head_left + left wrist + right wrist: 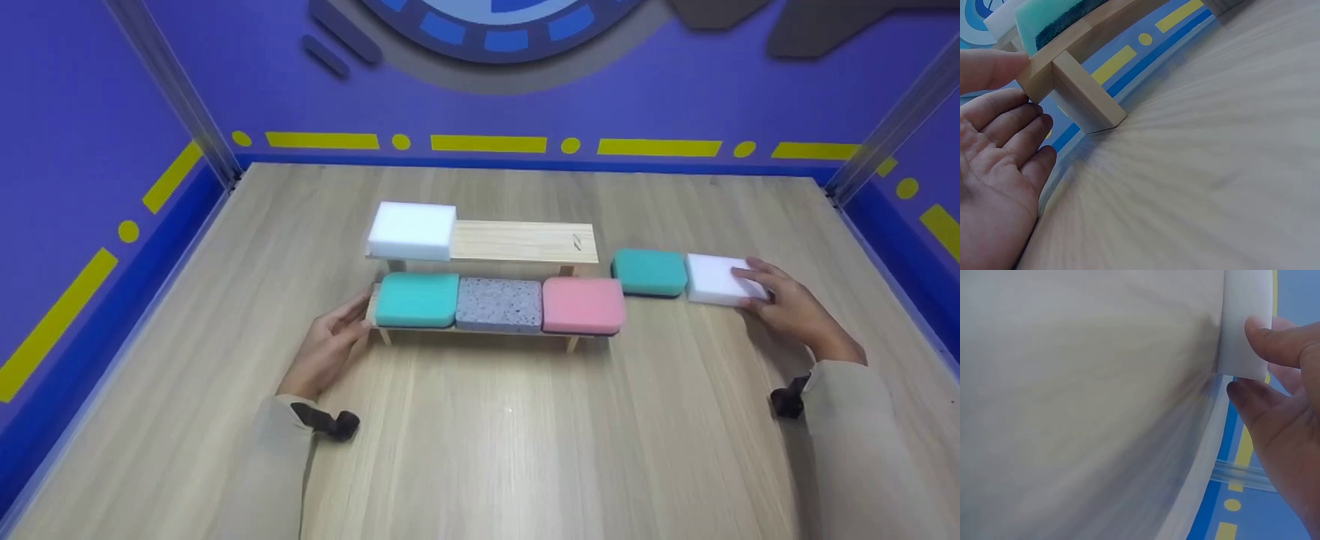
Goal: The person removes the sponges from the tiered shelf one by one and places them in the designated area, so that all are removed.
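At the left end of the front wooden stand [373, 306], my left hand [326, 346] pinches the board's end. In the left wrist view the thumb [994, 68] lies at the top corner, with the fingers [1026, 134] at the end below. On that stand sit a teal sponge [417, 300], a speckled grey sponge [499, 304] and a pink sponge [583, 304], side by side. My right hand [796, 309] grips the right end of a white sponge [712, 279] lying on the table. Its thumb [1275, 343] presses the sponge's near side; some fingers are partly hidden.
Another teal sponge [649, 271] lies just left of the gripped white one. Behind the front stand is a second wooden stand [517, 241] with a white sponge [412, 229] on its left part. Blue-purple walls [510, 112] border the wooden table [510, 435].
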Tool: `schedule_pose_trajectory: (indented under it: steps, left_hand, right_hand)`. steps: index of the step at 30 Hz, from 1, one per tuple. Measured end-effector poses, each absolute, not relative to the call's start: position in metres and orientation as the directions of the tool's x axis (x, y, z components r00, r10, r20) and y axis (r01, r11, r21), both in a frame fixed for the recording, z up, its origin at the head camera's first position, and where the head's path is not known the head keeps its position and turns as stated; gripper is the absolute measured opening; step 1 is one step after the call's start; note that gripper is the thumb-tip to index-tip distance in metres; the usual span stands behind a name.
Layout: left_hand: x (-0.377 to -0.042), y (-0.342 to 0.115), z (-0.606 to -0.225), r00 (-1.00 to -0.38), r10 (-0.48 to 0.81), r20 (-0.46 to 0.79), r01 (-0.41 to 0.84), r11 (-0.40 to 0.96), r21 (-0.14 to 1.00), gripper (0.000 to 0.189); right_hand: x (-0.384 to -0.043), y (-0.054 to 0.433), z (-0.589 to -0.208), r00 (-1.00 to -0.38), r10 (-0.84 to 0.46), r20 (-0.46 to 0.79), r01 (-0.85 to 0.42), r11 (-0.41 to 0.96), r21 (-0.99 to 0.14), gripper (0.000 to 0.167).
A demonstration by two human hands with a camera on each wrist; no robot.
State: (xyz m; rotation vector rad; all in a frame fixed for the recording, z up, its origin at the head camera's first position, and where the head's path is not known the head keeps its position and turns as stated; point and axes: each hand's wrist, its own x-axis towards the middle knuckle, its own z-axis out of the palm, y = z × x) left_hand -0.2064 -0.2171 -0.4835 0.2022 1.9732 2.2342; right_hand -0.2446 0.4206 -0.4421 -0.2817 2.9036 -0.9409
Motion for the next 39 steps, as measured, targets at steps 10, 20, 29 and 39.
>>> schedule_pose_trajectory:
  steps: [10,20,29,39]
  left_hand:
    - [-0.2064,-0.2161,-0.4844,-0.977,0.213,0.025,-0.021,-0.209,0.978,0.058]
    - [-0.2062,-0.2174,-0.4846,-0.978,0.211,0.010,-0.029,-0.184,0.983,0.058]
    - [-0.2056,-0.2176,-0.4845,-0.980,0.199,0.002,-0.026,-0.136,0.990,0.058]
    - [-0.2054,-0.2186,-0.4841,-0.971,0.239,0.017,-0.030,-0.190,0.981,0.060]
  right_hand:
    - [-0.2436,0.4190,-0.4440,-0.986,-0.164,0.039,-0.155,0.791,-0.591,0.050]
    - [-0.2438,0.4168,-0.4440,-0.987,-0.156,0.031,-0.144,0.798,-0.585,0.052]
    - [-0.2446,0.4143,-0.4435,-0.992,-0.126,0.025,-0.117,0.800,-0.588,0.063]
    - [-0.2440,0.4177,-0.4435,-0.990,-0.130,0.060,-0.140,0.798,-0.587,0.061]
